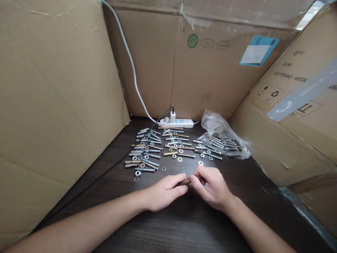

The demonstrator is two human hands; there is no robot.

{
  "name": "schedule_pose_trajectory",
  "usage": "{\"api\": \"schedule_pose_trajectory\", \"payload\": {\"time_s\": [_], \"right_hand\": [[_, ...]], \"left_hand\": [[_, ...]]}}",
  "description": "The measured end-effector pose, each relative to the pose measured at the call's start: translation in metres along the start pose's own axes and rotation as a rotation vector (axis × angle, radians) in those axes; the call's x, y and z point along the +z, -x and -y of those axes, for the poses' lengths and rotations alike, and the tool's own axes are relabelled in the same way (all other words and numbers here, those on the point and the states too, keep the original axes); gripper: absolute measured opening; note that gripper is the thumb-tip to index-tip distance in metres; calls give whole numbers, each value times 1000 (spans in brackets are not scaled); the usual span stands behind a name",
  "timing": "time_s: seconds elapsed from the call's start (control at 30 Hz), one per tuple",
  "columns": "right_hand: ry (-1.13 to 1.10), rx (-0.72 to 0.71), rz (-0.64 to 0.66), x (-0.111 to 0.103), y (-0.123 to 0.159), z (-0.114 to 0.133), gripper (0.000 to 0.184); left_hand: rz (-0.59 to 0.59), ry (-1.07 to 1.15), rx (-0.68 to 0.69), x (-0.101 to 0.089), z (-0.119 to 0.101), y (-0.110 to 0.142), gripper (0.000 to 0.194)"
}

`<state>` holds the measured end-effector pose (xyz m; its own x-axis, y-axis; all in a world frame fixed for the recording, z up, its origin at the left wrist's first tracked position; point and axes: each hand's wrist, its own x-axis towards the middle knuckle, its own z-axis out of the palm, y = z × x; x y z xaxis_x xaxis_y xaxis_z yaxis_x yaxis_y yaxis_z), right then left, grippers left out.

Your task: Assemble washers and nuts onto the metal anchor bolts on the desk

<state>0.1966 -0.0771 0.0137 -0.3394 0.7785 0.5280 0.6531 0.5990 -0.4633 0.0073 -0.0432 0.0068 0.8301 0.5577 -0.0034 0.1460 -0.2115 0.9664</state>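
Note:
My left hand [168,191] is closed around a brownish expansion bolt [185,181], thumb and fingers on either side of it. At the bolt's right end, my right hand [212,184] pinches with thumb and curled forefinger. Much of the bolt is covered by the fingers, so its ends do not show clearly. Just beyond the hands, a flat washer [200,163] and a thin ring [164,169] lie on the dark table. Left of them are a hex nut [138,173] and another ring [136,179].
Rows of bolts [151,155], metal sleeves [133,162], nuts and washers cover the table's middle. A clear plastic bag [214,123] with more bolts lies at right. Behind stands a white power strip [181,123] with a black cable [110,168]. Cardboard walls [152,63] enclose three sides.

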Motion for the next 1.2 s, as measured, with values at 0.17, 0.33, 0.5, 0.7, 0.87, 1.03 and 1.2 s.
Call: {"api": "schedule_pose_trajectory", "payload": {"time_s": [0.17,0.33,0.5,0.7,0.87,1.03,1.2], "right_hand": [[-40,40,73,0,-1,1,23],[-8,217,132,-15,-3,-13,25],[374,533,228,-30,-7,-42,16],[508,621,410,-25,-6,-52,20],[455,657,427,-24,-6,-51,15],[429,593,422,-21,-6,-49,19],[468,616,468,-13,-9,-47,18]], "left_hand": [[-20,119,5,0,1,-1,23],[-57,199,-45,1,4,-3,28],[-16,236,-89,-3,4,-4,32],[28,186,-102,-6,2,-4,21],[-6,182,-112,-6,3,-5,22],[5,209,-135,-7,3,-6,23],[24,205,-143,-6,0,-7,22]]}}
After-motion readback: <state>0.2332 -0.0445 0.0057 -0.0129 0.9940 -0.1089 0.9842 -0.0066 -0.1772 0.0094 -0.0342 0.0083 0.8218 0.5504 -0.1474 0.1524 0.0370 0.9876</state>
